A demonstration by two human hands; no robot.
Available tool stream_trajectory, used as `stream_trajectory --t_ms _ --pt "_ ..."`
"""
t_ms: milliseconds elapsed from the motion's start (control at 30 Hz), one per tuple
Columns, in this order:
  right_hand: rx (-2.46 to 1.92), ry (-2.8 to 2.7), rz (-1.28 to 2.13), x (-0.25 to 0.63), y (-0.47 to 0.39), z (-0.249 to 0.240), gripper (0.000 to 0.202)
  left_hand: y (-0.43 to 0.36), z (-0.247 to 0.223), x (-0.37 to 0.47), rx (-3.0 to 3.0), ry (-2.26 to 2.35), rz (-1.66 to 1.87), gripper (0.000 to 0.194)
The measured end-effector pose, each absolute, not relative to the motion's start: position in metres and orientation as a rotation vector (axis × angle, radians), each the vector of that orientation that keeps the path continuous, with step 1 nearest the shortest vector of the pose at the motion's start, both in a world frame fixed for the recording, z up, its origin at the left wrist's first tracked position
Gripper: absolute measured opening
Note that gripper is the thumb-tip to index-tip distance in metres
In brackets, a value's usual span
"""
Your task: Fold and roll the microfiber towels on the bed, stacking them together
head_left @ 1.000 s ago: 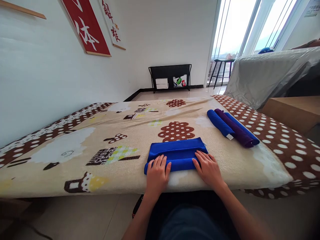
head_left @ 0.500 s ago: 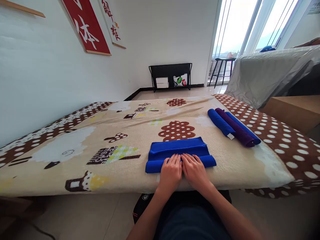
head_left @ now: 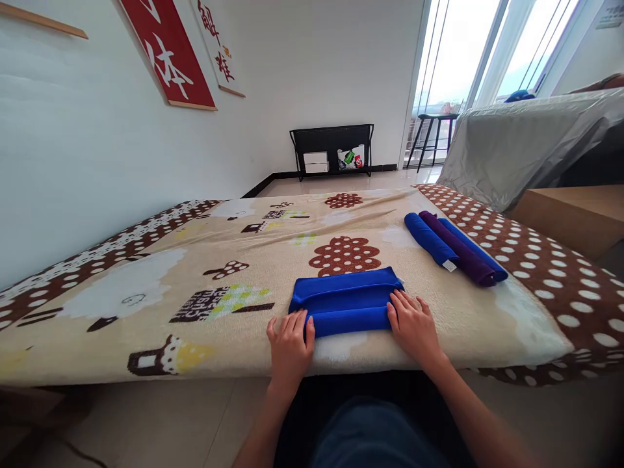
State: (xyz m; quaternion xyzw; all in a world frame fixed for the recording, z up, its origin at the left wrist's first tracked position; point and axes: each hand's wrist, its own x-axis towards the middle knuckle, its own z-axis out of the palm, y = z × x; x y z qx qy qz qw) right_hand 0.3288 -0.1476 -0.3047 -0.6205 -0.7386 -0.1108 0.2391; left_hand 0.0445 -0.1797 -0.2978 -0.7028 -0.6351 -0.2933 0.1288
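Observation:
A blue towel (head_left: pixel 347 300), partly rolled from its near edge, lies on the patterned blanket (head_left: pixel 205 260) near the bed's front edge. My left hand (head_left: pixel 290 341) rests flat at the roll's left end, fingers touching it. At the right end, my right hand (head_left: pixel 413 322) presses its fingers against the roll. Neither hand grips the cloth; both lie flat with fingers spread.
Three rolled towels (head_left: pixel 455 244), two blue and one purple, lie side by side at the right of the bed. A black rack (head_left: pixel 332 151) stands by the far wall. A grey-covered piece of furniture (head_left: pixel 526 140) and a wooden box (head_left: pixel 570 218) are to the right.
My hands slid from the middle of the blue roll outward to its two ends. The roll looks tighter and shorter across than half a second ago.

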Motion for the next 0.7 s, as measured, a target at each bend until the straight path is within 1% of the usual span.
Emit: stream_trajectory --t_ms 167,300,400,567,700 --pt "-1.715 -2.059 -0.278 0.304 -0.15 -0.293 0.044 -0.173 -0.287 0.072 -2.0 -1.921 -0.74 0.035" --pt "-1.518 -2.204 -0.151 0.273 -0.153 -0.288 0.043 -0.161 -0.283 0.108 -2.298 -1.799 -0.705 0.038" --pt "-1.496 -2.225 -0.106 0.261 -0.152 -0.288 0.043 -0.155 -0.283 0.121 -2.434 -1.717 -0.703 0.039" --pt "-1.719 -2.1 -0.152 0.278 -0.143 -0.29 0.049 -0.156 -0.285 0.099 -2.245 -1.868 -0.722 0.04" --pt "-1.81 -2.044 -0.209 0.308 -0.138 -0.295 0.048 -0.164 -0.288 0.066 -2.086 -1.944 -0.71 0.039"
